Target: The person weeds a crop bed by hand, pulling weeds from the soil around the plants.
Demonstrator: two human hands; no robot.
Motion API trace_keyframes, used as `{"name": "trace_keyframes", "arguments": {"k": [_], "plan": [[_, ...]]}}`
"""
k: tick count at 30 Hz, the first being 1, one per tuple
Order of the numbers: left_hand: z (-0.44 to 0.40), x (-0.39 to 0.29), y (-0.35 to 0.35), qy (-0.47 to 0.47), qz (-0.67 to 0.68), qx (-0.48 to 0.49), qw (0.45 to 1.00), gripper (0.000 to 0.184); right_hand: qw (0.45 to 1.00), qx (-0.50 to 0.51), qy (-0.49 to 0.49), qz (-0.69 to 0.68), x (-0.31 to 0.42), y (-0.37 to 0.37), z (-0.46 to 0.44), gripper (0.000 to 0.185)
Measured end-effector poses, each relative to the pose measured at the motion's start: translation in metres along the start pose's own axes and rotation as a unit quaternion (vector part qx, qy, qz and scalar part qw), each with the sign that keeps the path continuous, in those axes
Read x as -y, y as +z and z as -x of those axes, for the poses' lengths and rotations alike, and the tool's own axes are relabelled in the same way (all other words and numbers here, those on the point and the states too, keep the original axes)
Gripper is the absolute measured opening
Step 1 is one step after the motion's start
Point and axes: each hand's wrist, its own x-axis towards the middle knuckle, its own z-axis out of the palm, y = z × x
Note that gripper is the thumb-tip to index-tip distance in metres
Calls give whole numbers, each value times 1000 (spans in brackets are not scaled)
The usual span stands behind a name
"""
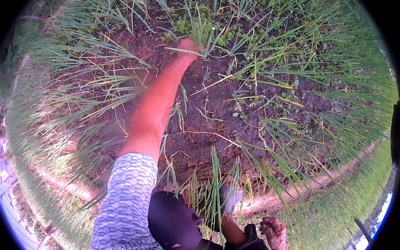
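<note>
Now the left hand (pixel 188 46) is down at top centre, right against the base of a grassy tuft (pixel 198 30), knuckles rounded, fingers blurred and hidden, so whether they grip I can't tell. And the right hand? Can't make it out clearly, nor its grip! Look at that tuft: slender green blades fanning upward, small leafy plants (pixel 182 25) beside it, dark soil (pixel 205 107) below.

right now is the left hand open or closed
Closed, it seems: the left hand is bunched around green leaves, no fingers spread, though blur hides detail.
</note>
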Motion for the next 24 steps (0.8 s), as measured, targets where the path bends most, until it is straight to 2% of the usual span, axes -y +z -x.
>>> {"name": "trace_keyframes", "arguments": {"k": [2,5,6,9,10,14,17,18,21,22,24], "plan": [[25,-46,-20,-35,-50,14,998,53,1000,5,7,14,1,-2,1,28],[23,-63,-15,-132,-105,-37,985,61,1000,-3,17,-6,3,3,4,28],[27,-65,-16,-139,-81,-40,986,63,1000,0,16,4,3,2,4,29],[17,-38,4,-130,-6,-91,987,58,999,31,-12,-13,12,3,12,37],[33,-63,-9,-131,-72,-95,984,50,1000,18,-10,-3,8,1,8,34],[29,-51,-9,-152,-78,-87,982,51,1000,2,-2,12,0,-5,-2,28],[26,-23,0,-176,189,-105,960,46,1000,0,-2,30,4,-3,-2,28],[21,-6,4,-138,291,-117,940,33,999,1,-7,33,6,-2,-2,28],[48,-9,-30,-219,492,-35,842,20,999,8,-11,29,10,0,-1,28],[73,-22,-42,-202,520,-53,828,15,999,7,-12,38,10,1,-2,28],[107,-27,-81,-257,470,79,841,14,999,6,0,40,13,3,-2,28]]}}
